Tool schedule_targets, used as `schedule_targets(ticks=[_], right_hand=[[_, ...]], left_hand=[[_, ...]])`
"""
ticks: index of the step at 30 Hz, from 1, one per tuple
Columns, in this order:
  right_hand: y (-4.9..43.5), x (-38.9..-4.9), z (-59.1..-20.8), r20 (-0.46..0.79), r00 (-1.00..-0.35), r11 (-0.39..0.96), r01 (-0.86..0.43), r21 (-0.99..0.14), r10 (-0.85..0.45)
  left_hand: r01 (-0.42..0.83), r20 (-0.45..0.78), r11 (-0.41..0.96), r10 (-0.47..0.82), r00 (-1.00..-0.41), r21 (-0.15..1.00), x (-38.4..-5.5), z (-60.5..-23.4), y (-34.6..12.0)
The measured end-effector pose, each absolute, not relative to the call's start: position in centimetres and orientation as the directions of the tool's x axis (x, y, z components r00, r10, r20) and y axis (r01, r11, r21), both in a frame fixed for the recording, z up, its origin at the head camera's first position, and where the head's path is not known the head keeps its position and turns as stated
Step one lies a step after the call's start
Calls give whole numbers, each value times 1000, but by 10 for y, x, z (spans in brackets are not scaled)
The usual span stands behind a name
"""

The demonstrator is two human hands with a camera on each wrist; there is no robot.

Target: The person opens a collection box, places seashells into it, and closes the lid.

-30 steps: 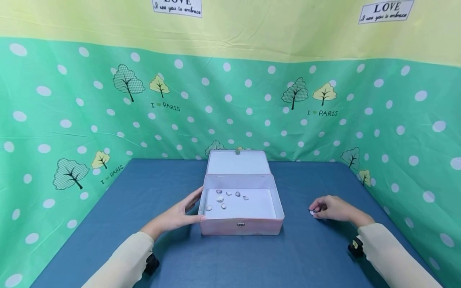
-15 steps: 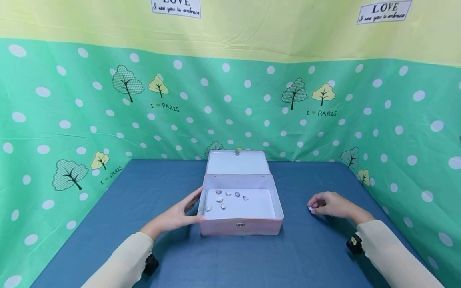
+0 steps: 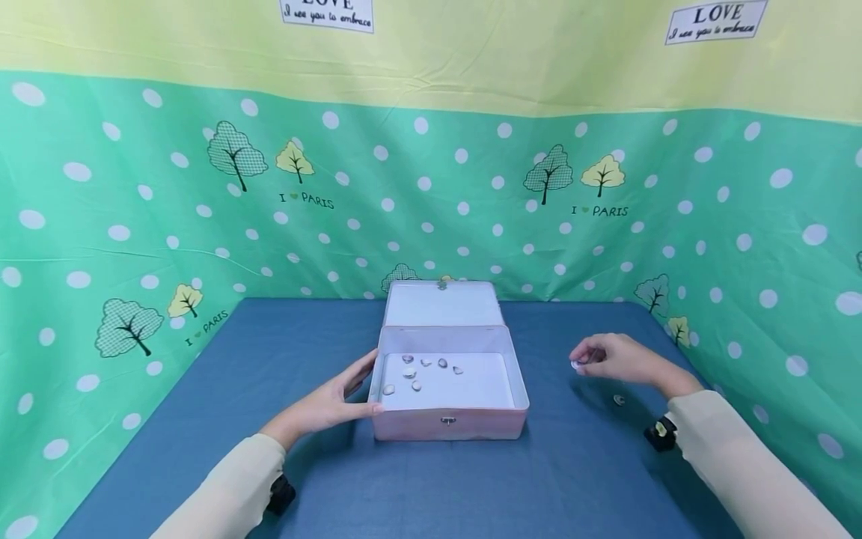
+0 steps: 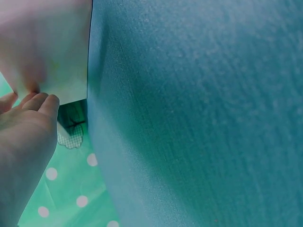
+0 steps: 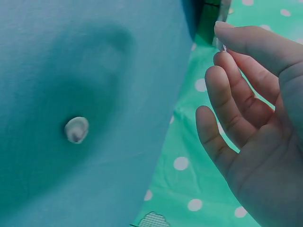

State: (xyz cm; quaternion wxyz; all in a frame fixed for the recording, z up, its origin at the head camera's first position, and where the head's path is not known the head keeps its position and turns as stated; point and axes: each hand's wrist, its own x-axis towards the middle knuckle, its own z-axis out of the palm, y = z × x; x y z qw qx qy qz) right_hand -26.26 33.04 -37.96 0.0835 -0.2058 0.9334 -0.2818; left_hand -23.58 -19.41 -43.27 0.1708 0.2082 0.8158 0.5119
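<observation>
My left hand (image 3: pixel 326 406) rests against the left side of a pale pink tin box (image 3: pixel 411 427), thumb at the front corner, fingers spread straight along the wall. The box's lid (image 3: pixel 441 303) is tipped back. Several small seashells (image 3: pixel 409 372) lie on its white floor, mostly to the left. To the right of the box, my right hand (image 3: pixel 622 361) pinches a small whitish seashell (image 3: pixel 575 364) between thumb and index finger, above the table; the fingers mostly hide it. Another seashell (image 5: pixel 76 130) lies on the tabletop below that hand.
A blue cloth-covered table (image 3: pixel 532 486) spreads around the box. Green and yellow curtains (image 3: pixel 498 202) with dots and trees hang behind and at both sides. Each wrist wears a black camera, as on the right (image 3: pixel 661 434).
My right hand has lifted off the table with the pinched seashell, moving up and slightly left. A seashell on the table below it has come into sight. The left hand has stayed at the box.
</observation>
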Motion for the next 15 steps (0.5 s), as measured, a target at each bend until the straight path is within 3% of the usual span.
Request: schedule_targets(ticks=[15], right_hand=[[301,-276,-360,26,-883,749,-413,-518,-469]], left_hand=[[163,-71,399,511,-856,902,-236,-432,-194]])
